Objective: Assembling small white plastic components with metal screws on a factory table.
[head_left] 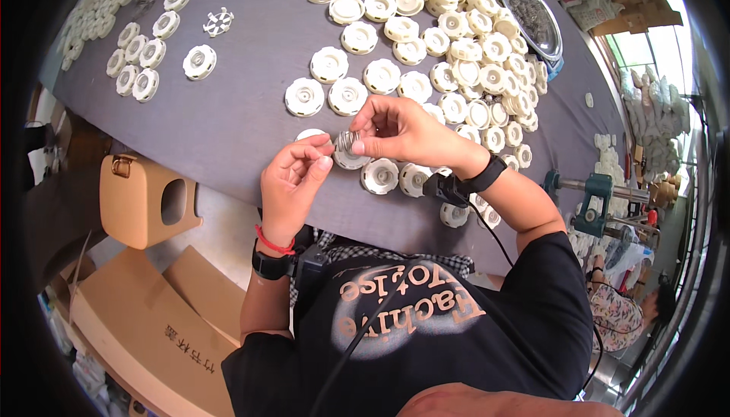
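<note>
A: What are the two hands doing at the near edge of the worktop (243, 105)?

B: Both are closing on one part. The left hand (293, 189) is pinching the rim of a round cream plastic disc (346, 155) between thumb and forefinger, the other fingers curled under it. The right hand (403, 130) is coming over from above, its fingertips (357, 145) pressing on a small grey metal coil (347, 141) sitting on the disc's face. Neither hand is opening wide; each is gripping narrowly.

A: Why is the disc being held up and not lying flat?

B: Judging by the posture, lifting it close to the body is giving both sets of fingers access to its centre, with one hand steadying it and the other working the coil.

A: And where is that disc lying relative to the rest?

B: It is hovering just above the worktop's near edge, just beside two similar discs (395, 177) resting there.

A: What is surrounding the work?

B: Many more cream discs (456, 52) are spreading across the grey cloth, crowding toward the far right; a shallow metal tray (530, 14) of grey coils is standing beyond them, presumably within reach as stock. A smaller row of discs (137, 60) is lying at the far left. Cardboard boxes (144, 318) are sitting on the floor to the left.
</note>
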### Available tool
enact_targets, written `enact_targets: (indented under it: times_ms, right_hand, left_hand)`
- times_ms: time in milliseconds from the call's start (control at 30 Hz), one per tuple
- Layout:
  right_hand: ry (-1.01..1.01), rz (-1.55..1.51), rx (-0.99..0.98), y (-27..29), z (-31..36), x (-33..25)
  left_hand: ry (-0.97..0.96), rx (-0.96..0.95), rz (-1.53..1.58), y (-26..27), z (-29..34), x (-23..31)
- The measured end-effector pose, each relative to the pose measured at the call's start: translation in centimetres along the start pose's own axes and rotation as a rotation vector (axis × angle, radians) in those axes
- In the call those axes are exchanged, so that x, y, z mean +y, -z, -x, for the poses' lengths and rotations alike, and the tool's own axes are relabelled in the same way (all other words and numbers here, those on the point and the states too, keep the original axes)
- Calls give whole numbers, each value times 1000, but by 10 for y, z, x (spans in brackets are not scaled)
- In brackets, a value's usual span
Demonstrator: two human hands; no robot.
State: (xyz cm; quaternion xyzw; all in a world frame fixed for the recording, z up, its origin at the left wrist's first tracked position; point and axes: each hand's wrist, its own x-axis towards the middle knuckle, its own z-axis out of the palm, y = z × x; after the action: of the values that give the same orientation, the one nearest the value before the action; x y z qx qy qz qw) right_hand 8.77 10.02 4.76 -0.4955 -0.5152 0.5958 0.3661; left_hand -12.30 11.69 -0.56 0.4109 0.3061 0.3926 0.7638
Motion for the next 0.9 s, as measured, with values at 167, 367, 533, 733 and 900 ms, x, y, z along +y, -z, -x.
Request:
enact_targets:
  times_ms: [167, 367, 533, 733, 900]
  right_hand:
    - [-252, -146, -59, -3, -6, -10]
    - [-353, -322, -27, -8, 0, -14]
    - [-401, -462, -9, -9, 4, -11]
    - [-259, -211, -29, -10, 10, -4]
    - [621, 1280, -20, -5, -4, -17]
  left_hand:
    - [-199, -14, -355, 0, 5, -6]
    - [-205, 53, -240, -10, 0, -5]
    - [-327, -34, -411, -7, 2, -4]
    - [-253, 4, -303, -3, 1, -7]
    - [109, 28, 128, 17, 1, -7]
